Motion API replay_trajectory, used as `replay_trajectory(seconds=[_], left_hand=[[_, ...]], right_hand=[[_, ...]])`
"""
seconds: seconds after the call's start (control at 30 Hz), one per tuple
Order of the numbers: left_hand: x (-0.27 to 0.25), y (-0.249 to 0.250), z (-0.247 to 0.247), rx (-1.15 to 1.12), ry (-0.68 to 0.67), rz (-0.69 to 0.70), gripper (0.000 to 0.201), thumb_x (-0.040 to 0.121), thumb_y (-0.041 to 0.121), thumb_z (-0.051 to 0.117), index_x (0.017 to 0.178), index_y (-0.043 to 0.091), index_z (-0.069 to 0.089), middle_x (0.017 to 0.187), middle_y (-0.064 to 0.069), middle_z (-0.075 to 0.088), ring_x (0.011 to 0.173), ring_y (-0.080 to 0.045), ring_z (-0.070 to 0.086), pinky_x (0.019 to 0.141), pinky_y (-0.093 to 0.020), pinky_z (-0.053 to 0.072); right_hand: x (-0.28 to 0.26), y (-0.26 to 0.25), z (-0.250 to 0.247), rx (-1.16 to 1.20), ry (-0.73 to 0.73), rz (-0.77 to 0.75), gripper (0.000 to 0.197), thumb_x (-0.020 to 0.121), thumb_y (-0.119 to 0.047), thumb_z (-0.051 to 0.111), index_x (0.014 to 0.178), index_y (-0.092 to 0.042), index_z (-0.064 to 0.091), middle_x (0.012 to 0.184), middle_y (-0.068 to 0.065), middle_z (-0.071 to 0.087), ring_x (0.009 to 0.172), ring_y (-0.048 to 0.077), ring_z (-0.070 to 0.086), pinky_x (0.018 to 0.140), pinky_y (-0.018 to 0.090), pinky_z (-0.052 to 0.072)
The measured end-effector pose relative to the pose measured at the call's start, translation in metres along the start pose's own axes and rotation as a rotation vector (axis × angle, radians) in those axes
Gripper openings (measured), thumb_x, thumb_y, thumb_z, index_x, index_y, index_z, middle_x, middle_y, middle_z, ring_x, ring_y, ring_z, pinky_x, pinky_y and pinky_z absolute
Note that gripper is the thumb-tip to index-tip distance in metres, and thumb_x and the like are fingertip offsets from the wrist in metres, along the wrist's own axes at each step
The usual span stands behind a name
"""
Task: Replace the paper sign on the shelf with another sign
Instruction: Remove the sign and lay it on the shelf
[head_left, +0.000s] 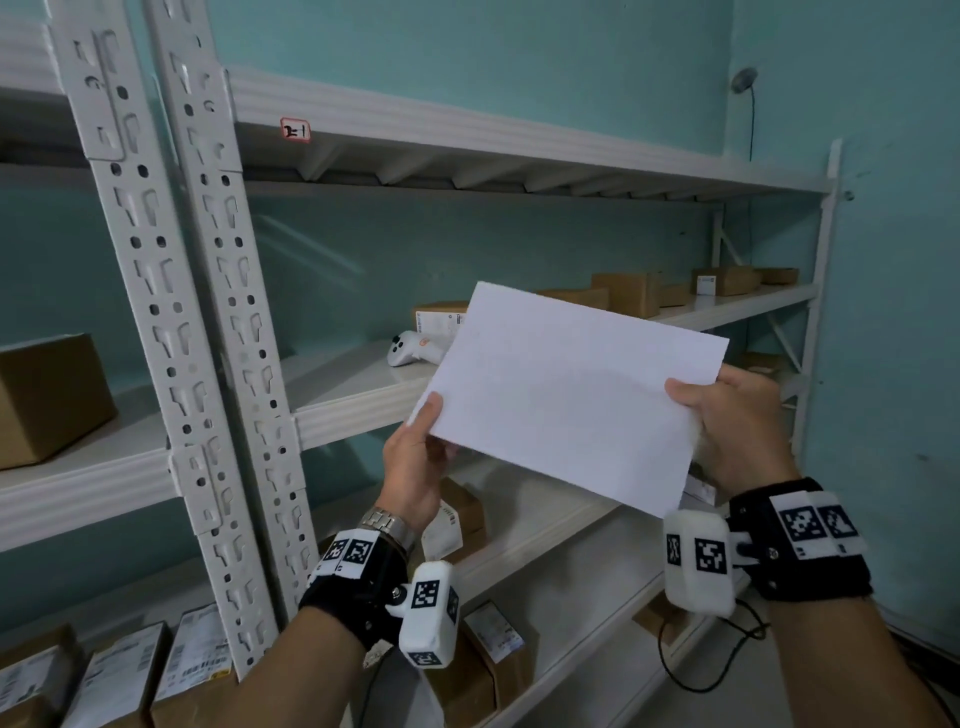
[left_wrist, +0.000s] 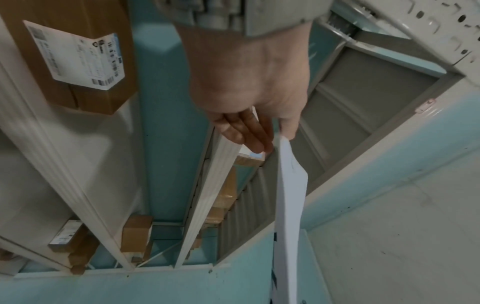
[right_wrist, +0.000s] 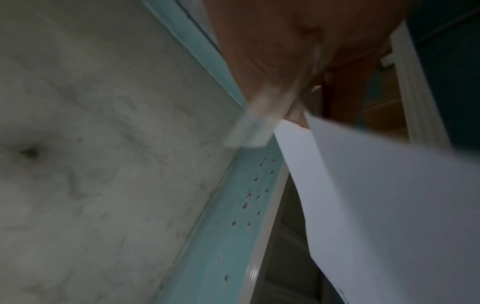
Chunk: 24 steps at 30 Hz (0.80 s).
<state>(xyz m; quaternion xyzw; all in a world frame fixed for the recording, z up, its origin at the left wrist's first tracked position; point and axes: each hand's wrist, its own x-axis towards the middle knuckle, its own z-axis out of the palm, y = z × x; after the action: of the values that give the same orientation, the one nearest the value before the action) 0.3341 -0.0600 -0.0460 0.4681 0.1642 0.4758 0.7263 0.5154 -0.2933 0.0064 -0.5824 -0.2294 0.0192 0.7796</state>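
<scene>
- left hand (head_left: 415, 462): pinches sheet's lower-left corner, thumb on the near face
- sheet (head_left: 566, 395): white paper, landscape, tilted down to the right, near face blank, flat; held up in front of the shelf (head_left: 353, 415), not touching it
- right hand (head_left: 737, 431): pinches right edge, thumb on top

A storeroom: white slotted metal shelving (head_left: 363, 410) holding labelled cardboard boxes (head_left: 47, 400) against bare teal walls (head_left: 519, 47).
</scene>
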Motion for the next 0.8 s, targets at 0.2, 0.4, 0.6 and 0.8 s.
replay_trajectory(seconds=[0.2,0.4,0.6,0.8], left_hand=[[-0.003,0.03,-0.012,-0.116,0.014,0.033,0.045,0.105,0.048,0.049,0.095,0.01,0.07,0.077,-0.002,0.075,0.072,-0.015,0.071,0.072,-0.024,0.058],[-0.01,0.059,-0.035,-0.11,0.005,0.128,0.048,0.105,0.048,0.047,0.091,0.008,0.07,0.072,-0.002,0.072,0.063,-0.012,0.068,0.066,-0.021,0.056],[-0.022,0.088,-0.075,-0.024,0.134,0.23,0.046,0.106,0.04,0.045,0.082,0.008,0.068,0.061,0.001,0.064,0.054,-0.011,0.059,0.061,-0.022,0.049],[-0.036,0.12,-0.111,-0.097,0.249,0.293,0.044,0.103,0.032,0.05,0.071,0.009,0.068,0.061,0.0,0.056,0.053,-0.01,0.051,0.06,-0.023,0.041]], right_hand=[[0.011,0.007,0.017,0.19,0.069,0.082,0.031,0.085,0.002,0.071,0.115,-0.005,0.072,0.107,0.002,0.075,0.099,0.022,0.07,0.085,0.039,0.057],[0.033,0.014,0.051,0.349,0.159,0.16,0.022,0.09,0.001,0.068,0.11,-0.01,0.069,0.098,-0.003,0.067,0.088,0.01,0.065,0.071,0.023,0.059],[0.055,0.013,0.107,0.509,0.106,0.204,0.023,0.094,0.002,0.051,0.112,0.009,0.065,0.118,0.03,0.067,0.115,0.05,0.061,0.055,0.015,0.048],[0.066,0.001,0.173,0.452,0.097,0.097,0.016,0.087,0.0,0.055,0.091,-0.012,0.066,0.095,0.004,0.07,0.078,0.021,0.065,0.056,0.02,0.053]])
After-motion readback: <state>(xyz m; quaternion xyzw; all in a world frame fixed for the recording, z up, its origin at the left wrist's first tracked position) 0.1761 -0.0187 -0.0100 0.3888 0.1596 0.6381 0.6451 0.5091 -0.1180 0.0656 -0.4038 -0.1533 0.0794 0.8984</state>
